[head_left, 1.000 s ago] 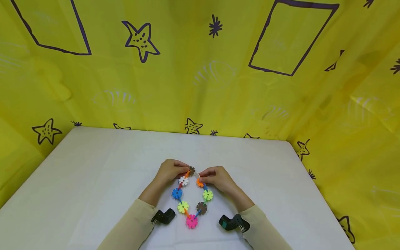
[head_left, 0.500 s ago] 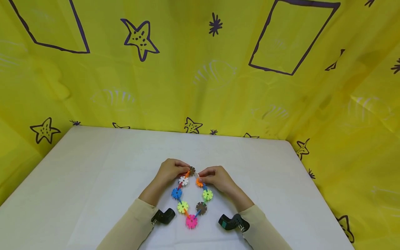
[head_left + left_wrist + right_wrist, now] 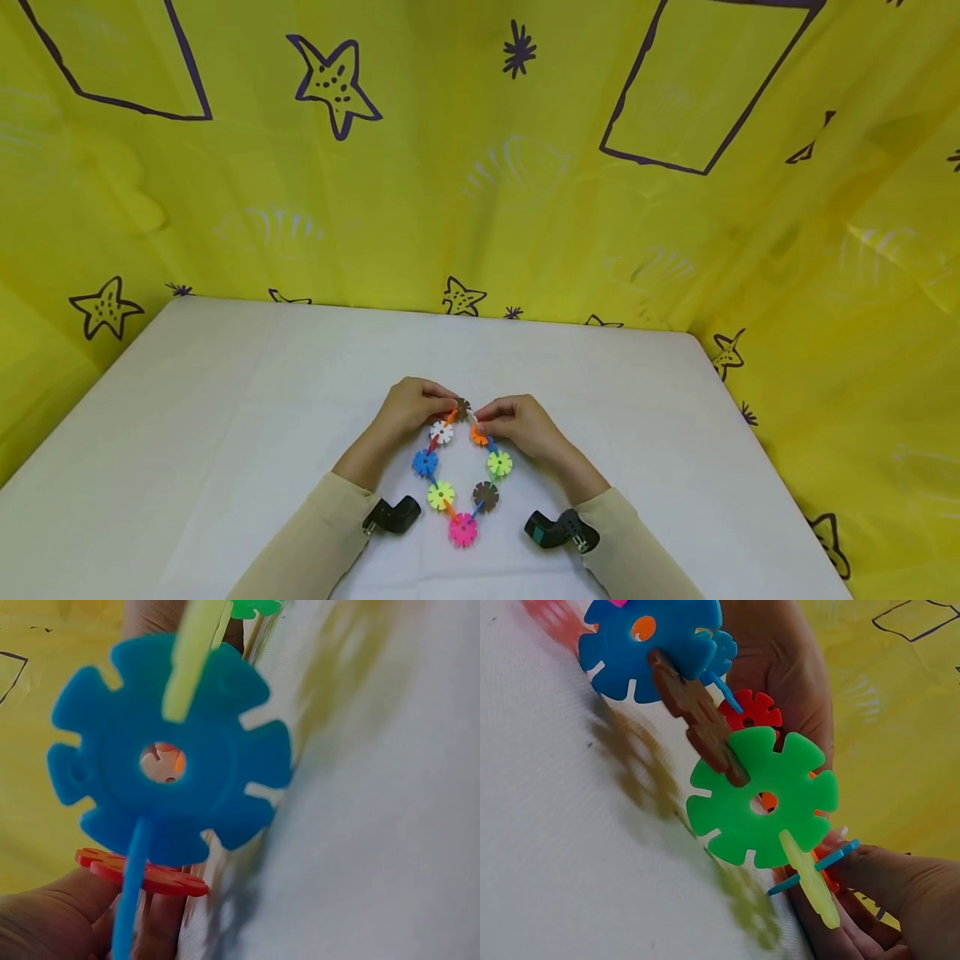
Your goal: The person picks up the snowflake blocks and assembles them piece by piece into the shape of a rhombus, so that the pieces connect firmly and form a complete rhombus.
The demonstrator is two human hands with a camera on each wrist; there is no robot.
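Note:
A ring of interlocked plastic snowflake discs (image 3: 461,468) lies on the white table (image 3: 225,433), with white, blue, yellow-green, pink, brown and orange pieces. My left hand (image 3: 411,406) pinches the ring's top left, by an orange piece and the white disc (image 3: 441,432). My right hand (image 3: 517,423) pinches the top right, by the orange disc (image 3: 477,435). A brown disc (image 3: 462,406) sits between the fingertips. The left wrist view shows a blue disc (image 3: 169,754) close up, with a red disc (image 3: 142,871) at my fingers. The right wrist view shows a green disc (image 3: 763,799), a brown disc (image 3: 697,712) and a blue disc (image 3: 649,641).
A yellow curtain with dark stars and rectangles (image 3: 480,167) closes in the table at the back and right. Black wrist cameras (image 3: 392,517) (image 3: 558,531) sit on both forearms. The table's right edge (image 3: 750,450) runs close to the curtain.
The hands have hardly moved. The ring's top end sits slightly tighter between the fingertips, and the head view has tilted a little.

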